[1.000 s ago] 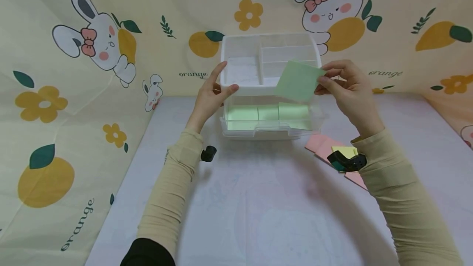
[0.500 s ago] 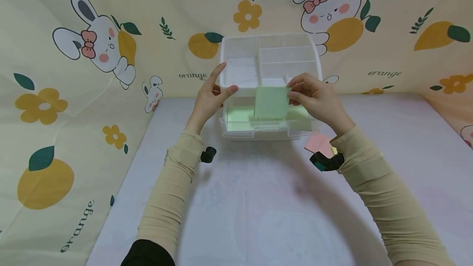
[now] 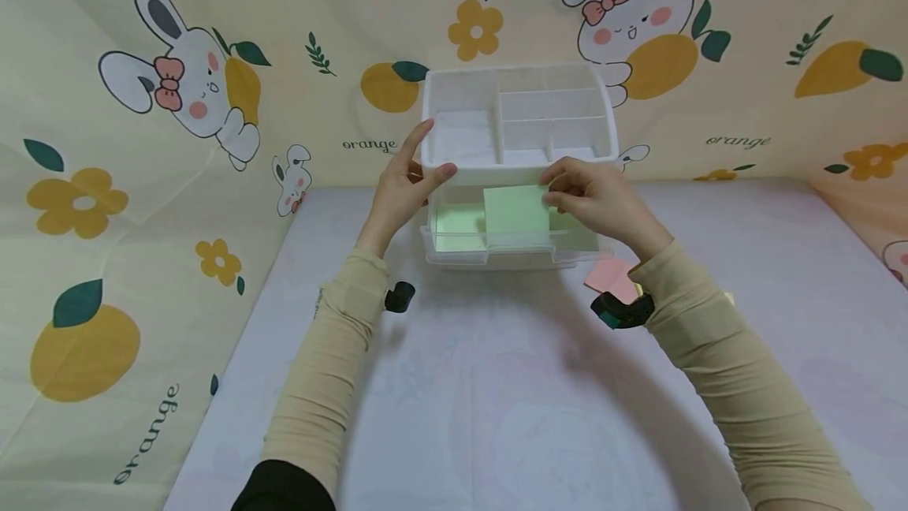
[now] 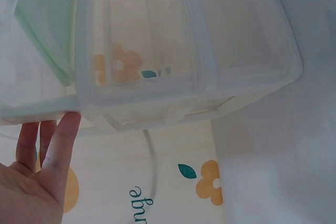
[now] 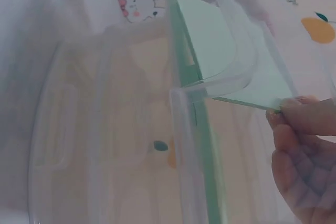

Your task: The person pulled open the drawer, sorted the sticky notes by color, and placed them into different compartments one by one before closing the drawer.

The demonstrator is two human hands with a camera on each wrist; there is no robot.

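A white storage box (image 3: 467, 173) with a divided top tray has a clear drawer (image 3: 454, 257) pulled out at its front. My left hand (image 3: 404, 184) grips the box's left front corner, thumb on the front rim; in the left wrist view its fingertips touch the edge. Between thumb and fingers, my right hand (image 3: 599, 199) pinches the right edge of a green sticky note pad (image 3: 516, 210). The pad dips tilted into the drawer, its lower edge behind the clear front wall. Other green pads (image 3: 457, 227) lie in the drawer, partly covered by it.
Pink sticky note pads (image 3: 612, 276) lie on the white tabletop (image 3: 482, 385) to the right of the box, partly hidden by my right wrist and its black strap. A patterned backdrop (image 3: 397, 14) stands close behind the box.
My right hand has carried the green pad leftward and down, from in front of the tray's right side into the drawer. My left hand has stayed on the box corner.
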